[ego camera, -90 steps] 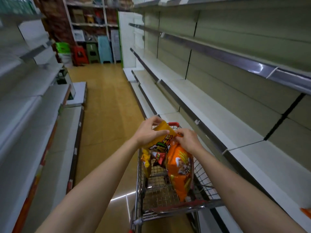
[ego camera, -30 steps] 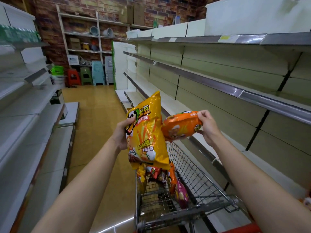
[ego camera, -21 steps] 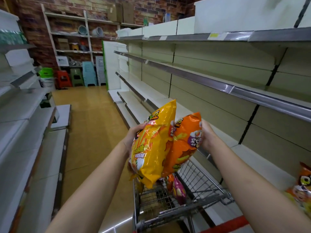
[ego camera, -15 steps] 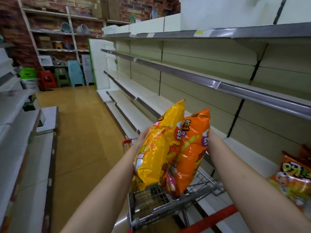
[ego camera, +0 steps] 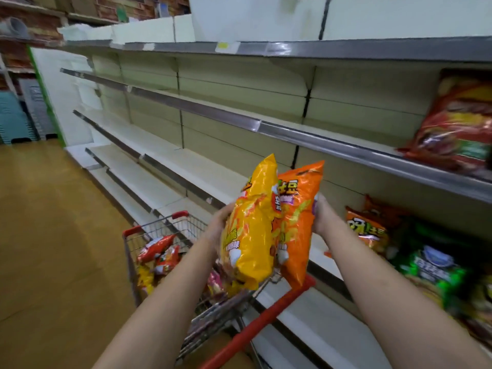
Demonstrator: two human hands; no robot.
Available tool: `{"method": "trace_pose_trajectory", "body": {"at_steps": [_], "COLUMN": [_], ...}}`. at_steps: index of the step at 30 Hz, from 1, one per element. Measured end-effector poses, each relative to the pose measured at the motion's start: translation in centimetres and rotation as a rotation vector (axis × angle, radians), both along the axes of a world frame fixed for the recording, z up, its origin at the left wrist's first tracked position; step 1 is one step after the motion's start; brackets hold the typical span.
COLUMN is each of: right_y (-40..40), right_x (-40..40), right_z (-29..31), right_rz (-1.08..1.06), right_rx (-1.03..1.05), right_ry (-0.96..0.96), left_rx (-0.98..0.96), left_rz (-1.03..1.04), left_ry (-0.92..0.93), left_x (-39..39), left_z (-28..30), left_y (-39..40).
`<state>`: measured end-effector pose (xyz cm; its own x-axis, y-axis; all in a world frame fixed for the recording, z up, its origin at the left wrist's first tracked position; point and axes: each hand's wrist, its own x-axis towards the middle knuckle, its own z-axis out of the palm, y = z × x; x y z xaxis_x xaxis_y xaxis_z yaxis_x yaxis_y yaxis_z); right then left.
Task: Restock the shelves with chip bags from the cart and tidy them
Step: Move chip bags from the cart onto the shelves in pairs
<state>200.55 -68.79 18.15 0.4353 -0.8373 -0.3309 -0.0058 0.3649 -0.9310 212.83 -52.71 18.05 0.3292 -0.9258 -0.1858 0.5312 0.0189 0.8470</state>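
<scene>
Both forearms reach forward and up from the lower edge of view, bare to the elbow, converging at chest height over the cart (ego camera: 170, 227). The left hand (ego camera: 219, 222) sits behind the yellow chip bag (ego camera: 251, 227), mostly hidden by it; only the back of the hand and wrist show. It grips the bag's left side, but how far its fingers wrap round I cannot tell. The right hand (ego camera: 323, 217) presses against the right edge of the orange chip bag (ego camera: 298, 222), palm inward, its fingers (ego camera: 318, 206) curled onto the bag's face.

The two bags stand upright, pressed flat together side by side, yellow to the left and slightly in front, orange to the right. Both are held in the air above the cart's near end, just in front of the lower shelf (ego camera: 202, 179) on the right.

The wire cart has red corner caps and a red handle (ego camera: 255, 331). Inside it lie more bags (ego camera: 159, 255), red, orange and yellow, heaped toward the far left corner; a pink one shows under the left forearm.

On the right, the shelving runs away in several bare white tiers. Stock appears only at the right edge: a large red bag (ego camera: 458, 123) standing on the upper shelf (ego camera: 314, 139), and below it an orange bag (ego camera: 370, 227) beside green bags (ego camera: 431, 265), all blurred. The floor (ego camera: 53, 235) is tan. Blue stools (ego camera: 13, 118) stand far off at left.
</scene>
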Motion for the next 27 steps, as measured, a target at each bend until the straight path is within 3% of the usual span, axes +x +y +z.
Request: {"method": "trace_pose_trajectory", "body": {"at_steps": [4,11,16,20,27], "right_y": [0.2,1.7,3.2,5.3,8.1], "right_x": [-5.8,-14.5,-20.5,-25.0,-31.0], "right_z": [-1.0,-1.5,-4.0,-5.0,-5.5], "right_rz": [0.071,0.225,0.09,-0.081,-0.14], "right_rx": [-0.108,-0.226,-0.248,-0.23,-0.203], "right_ry": [0.057,0.183,0.241,0.173,0.056], "left_rx": [-0.031,-0.058,-0.019,-0.008,0.053], "left_rz": [-0.09,-0.287,-0.374,-0.344,-0.265], "left_ry": [0.102,-0.033,-0.09,-0.118,-0.212], "left_x": [-0.7,-7.9,-12.2,-14.3,-16.6], "left_z": [-2.2,-2.7,-3.3,-3.5,-3.5], "left_y": [-3.5,-5.9,-4.7,-3.3,-1.1]}}
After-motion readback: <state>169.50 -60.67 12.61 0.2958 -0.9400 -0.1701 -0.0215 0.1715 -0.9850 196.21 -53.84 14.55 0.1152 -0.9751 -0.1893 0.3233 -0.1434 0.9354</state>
